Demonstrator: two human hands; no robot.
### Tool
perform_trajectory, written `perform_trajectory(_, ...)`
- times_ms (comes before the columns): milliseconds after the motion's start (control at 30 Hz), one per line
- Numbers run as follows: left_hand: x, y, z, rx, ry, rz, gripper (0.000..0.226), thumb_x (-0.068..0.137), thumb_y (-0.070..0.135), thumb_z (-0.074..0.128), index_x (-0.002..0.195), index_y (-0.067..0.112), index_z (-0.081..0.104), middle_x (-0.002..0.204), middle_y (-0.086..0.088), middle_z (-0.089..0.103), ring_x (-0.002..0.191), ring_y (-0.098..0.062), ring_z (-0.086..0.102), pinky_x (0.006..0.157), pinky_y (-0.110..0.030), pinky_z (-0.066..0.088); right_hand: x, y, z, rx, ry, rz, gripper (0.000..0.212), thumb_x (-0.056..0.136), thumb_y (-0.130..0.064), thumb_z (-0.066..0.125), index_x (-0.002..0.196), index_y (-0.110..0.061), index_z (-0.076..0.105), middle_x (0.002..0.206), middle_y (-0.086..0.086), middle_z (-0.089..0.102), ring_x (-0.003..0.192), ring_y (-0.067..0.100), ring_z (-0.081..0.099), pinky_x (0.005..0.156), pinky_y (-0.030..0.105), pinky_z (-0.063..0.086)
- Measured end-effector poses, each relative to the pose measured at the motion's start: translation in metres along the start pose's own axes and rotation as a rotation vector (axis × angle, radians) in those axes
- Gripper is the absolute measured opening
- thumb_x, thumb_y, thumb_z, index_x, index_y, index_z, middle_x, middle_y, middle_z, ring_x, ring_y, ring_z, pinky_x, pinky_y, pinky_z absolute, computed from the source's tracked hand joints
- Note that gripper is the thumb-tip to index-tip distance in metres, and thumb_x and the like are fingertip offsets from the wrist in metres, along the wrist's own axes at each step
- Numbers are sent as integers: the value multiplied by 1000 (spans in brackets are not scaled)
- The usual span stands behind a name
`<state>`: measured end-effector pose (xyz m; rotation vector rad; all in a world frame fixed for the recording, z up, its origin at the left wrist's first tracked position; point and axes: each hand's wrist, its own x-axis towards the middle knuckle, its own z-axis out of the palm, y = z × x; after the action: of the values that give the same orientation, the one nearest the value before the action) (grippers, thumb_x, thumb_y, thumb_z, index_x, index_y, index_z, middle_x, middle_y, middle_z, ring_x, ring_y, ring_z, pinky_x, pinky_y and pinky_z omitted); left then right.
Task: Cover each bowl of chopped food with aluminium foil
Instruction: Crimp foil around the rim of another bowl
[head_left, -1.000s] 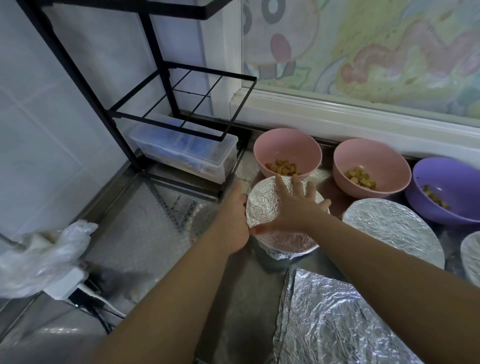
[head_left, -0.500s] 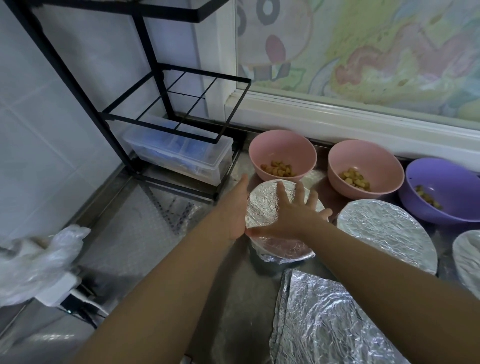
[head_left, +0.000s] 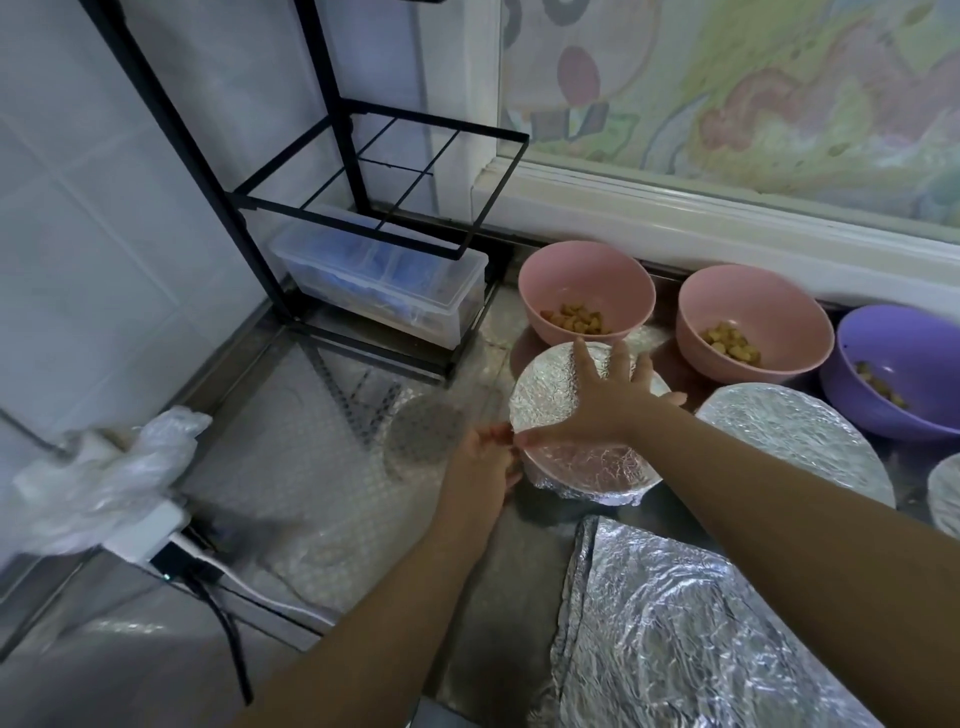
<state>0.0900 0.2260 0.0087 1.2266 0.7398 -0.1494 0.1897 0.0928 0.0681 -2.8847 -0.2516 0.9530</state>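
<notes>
Left hand: it has slid from the far-left side of the rim down to the near-left edge. The fingertips meet the foil skirt just below the right thumb. Motion blur means I cannot tell whether they pinch or only press.
Small round bowl capped in crinkled aluminium foil: it stands on the steel counter between the two hands. It has not moved, and its foil looks snug all round.
Right hand: it remains flat on the foil top, fingers spread and straight, holding the cover down.
Task meaning: this bowl appears to be at its last crimp, so the wrapping here is nearly finished.
Loose crumpled sheet of aluminium foil: it lies nearest the camera, likely for the next bowl.
Two pink plastic bowls and purple plastic bowl: they stand behind with chopped food, still uncovered.
</notes>
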Motion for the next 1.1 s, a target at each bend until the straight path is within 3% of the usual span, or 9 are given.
perform_trajectory(167,-3,-15,-12,200,-110,150,32,76,9,72,95,34,63,96,-5,73,87,-28,71,92,-57,54,1,0,0,-17,-10,3,154,42,-102,57,153,-39,-30,161,11,-38,149,46,-25,108,84,3)
perform_trajectory(267,-9,-14,-15,208,-178,143,42,71,20,80,107,22,60,101,-2,71,96,-24,71,95,-51,55,2,0,1,-11,-13,-2,153,43,-102,57,152,-39,-30,160,11,-38,148,47,-26,107,84,2)
perform_trajectory(400,-12,-12,-13,-69,-330,12,37,86,0,72,119,3,57,118,-15,68,113,-25,67,102,-36,52,4,2,3,-6,-7,-7,153,43,-103,57,151,-41,-31,160,10,-40,148,47,-27,107,85,2)
perform_trajectory(500,-12,-12,-14,-212,-315,-99,31,88,-10,64,114,3,56,111,-14,65,106,-24,66,100,-34,53,4,2,4,-2,-1,-13,153,43,-103,57,152,-41,-31,159,9,-41,148,46,-27,107,84,2)
perform_trajectory(667,-8,-13,-18,-141,-308,-102,18,90,-8,63,101,7,62,90,-5,66,86,-13,67,99,-34,53,5,2,3,-1,-6,-14,152,45,-102,57,152,-40,-31,159,10,-41,148,47,-27,107,84,2)
perform_trajectory(833,-3,-9,-19,80,-294,17,10,90,-2,67,93,8,66,81,-2,70,83,-13,65,88,-25,55,5,3,4,-9,-5,-10,152,43,-103,55,152,-40,-31,160,10,-40,148,46,-27,107,84,3)
perform_trajectory(933,6,-5,-26,368,-285,193,8,88,8,73,87,16,70,83,-1,74,81,-17,67,87,-32,55,5,3,5,-5,-3,-17,153,44,-103,55,152,-39,-30,160,10,-40,148,46,-27,107,84,3)
perform_trajectory(1000,12,2,-29,591,-277,306,6,86,18,78,88,18,72,84,3,74,79,-14,69,82,-28,53,4,3,5,-4,0,-17,152,44,-103,56,153,-39,-29,160,11,-39,148,46,-27,107,84,3)
perform_trajectory(1100,22,14,-32,829,-283,466,22,80,32,82,88,14,73,87,1,72,78,-11,66,74,-23,48,3,2,5,-6,6,-18,152,44,-103,55,153,-38,-29,161,11,-38,148,47,-26,108,84,3)
